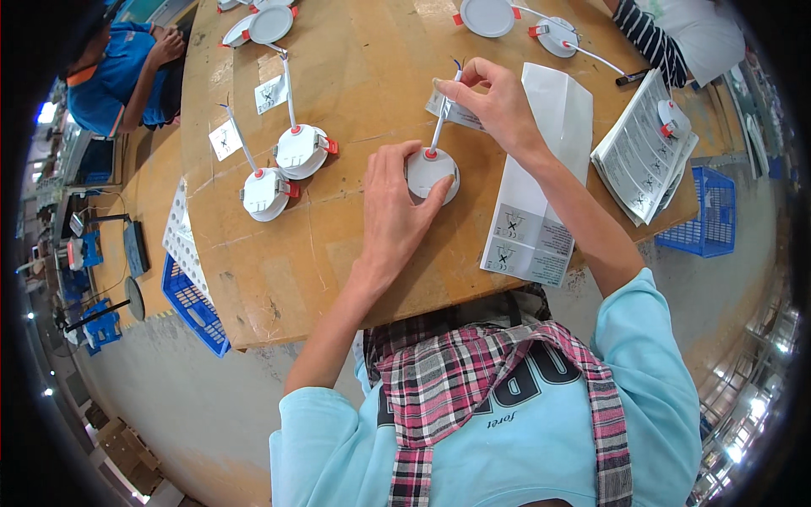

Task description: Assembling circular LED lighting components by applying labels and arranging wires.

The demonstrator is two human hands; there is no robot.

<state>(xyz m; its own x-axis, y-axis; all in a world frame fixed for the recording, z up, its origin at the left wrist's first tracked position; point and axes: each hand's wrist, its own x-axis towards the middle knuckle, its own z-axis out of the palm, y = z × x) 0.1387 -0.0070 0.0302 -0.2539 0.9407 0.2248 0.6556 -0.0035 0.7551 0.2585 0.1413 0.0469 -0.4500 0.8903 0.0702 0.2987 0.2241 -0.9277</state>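
Observation:
A round white downlight [432,175] lies back side up on the table before me. My left hand [397,198] is closed round its left and near edge, with thumb and fingers on its rim. From its red grommet a white cable [439,131] rises away from me to bare coloured wire ends. My right hand [497,103] pinches this cable near its upper end. A small printed label [465,117] is at the cable, partly hidden under the right hand. Beside my right forearm lies a long white backing strip [545,127] with printed labels [528,245] on its near end.
Two stacks of downlights [300,152] [265,194] with labelled cables stand on the left. A stack of label sheets [646,165] lies right, a downlight part on top. More downlights [488,15] are at the far side. Blue baskets [196,308] [701,211] flank the table; two people sit nearby.

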